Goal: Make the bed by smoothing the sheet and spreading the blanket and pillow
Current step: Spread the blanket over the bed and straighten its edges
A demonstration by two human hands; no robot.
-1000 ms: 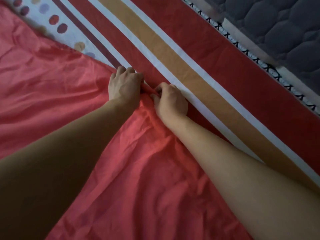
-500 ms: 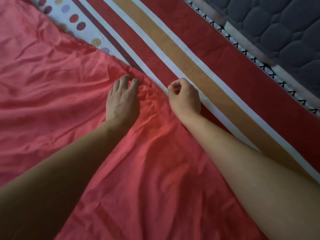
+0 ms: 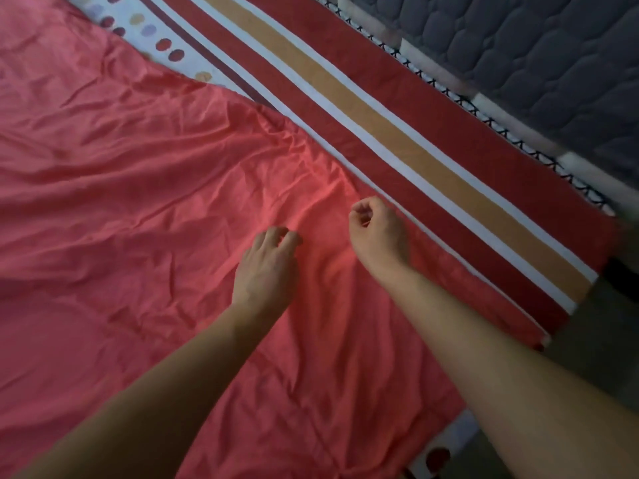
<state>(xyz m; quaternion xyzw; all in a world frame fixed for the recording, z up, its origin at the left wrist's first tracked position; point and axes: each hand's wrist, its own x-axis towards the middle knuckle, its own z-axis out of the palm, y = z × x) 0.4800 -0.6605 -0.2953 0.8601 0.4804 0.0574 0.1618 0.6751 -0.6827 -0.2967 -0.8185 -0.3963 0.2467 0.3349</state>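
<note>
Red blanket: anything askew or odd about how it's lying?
Yes. The red blanket is creased all over, and its edge is askew: it tracks a stripe of the striped sheet, then veers leftward across the dotted band, puckering at the bend.

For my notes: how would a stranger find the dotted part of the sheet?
The plain coral blanket fills the left of the view. Past its far edge, at the top, lies a white dotted band. Its neighbours are plain stripes; it alone has dots.

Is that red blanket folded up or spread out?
Spread out: the red blanket lies open across the striped sheet, creased but not doubled over.
</note>
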